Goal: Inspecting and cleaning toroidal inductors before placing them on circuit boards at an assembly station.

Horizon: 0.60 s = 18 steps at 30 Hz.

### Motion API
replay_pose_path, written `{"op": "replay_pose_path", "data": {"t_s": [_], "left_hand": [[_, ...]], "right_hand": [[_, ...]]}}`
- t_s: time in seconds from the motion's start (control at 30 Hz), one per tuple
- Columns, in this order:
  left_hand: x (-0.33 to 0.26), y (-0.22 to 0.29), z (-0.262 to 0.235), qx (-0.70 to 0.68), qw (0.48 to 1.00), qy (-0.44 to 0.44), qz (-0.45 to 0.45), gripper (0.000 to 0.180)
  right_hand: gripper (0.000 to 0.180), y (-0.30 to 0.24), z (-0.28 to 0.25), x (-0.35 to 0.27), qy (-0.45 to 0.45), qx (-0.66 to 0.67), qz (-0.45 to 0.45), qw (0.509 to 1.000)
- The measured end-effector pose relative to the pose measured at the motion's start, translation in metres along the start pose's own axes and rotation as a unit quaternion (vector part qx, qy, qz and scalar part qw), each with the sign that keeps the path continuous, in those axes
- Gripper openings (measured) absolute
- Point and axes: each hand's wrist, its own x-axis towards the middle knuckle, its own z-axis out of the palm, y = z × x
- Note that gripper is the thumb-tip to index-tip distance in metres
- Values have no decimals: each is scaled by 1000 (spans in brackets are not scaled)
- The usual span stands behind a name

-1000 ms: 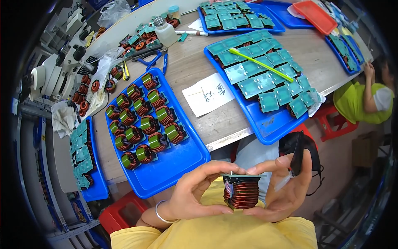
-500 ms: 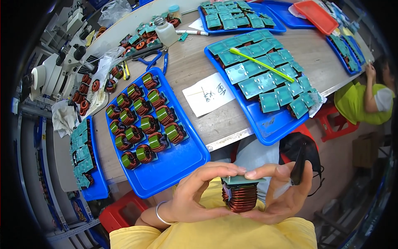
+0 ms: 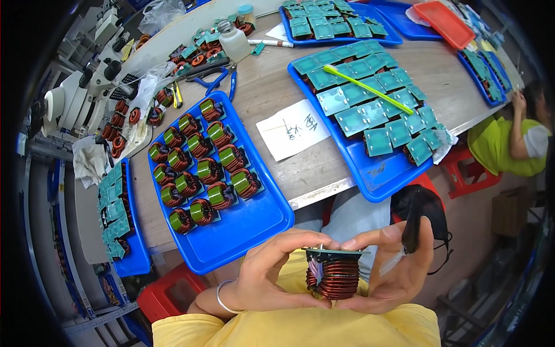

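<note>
1. Copper-wound coil with a green board on top: we hold it upright between both hands, close to our chest, below the edge of the wooden table.
2. Left hand: we curl it in from the left, fingers arched over, fingertips pressing the board's left edge, thumb under the coil's side. A silver bangle sits on that wrist.
3. Right hand: we cup it round the coil's right side, forefinger on the board's right edge, palm open toward us. A black pen-like tool stands tucked between its fingers.
4. Both hands are closed on the coil, one to each side.
5. Blue tray just beyond our hands: it carries rows of similar coils with green tape.
6. Second blue tray to the right: it carries green boards and a light green stick.
7. White paper slip lies between the two trays.
</note>
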Motion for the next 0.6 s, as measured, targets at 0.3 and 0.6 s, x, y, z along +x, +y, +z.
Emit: {"op": "replay_pose_path", "data": {"t_s": [0.3,0.6], "left_hand": [[0,-1,2,75,997,22,-7,77],[4,-1,2,215,975,38,43,72]], "right_hand": [[67,-1,-16,-5,59,-69,-28,995],[31,-20,-13,10,15,-181,26,983]]}}
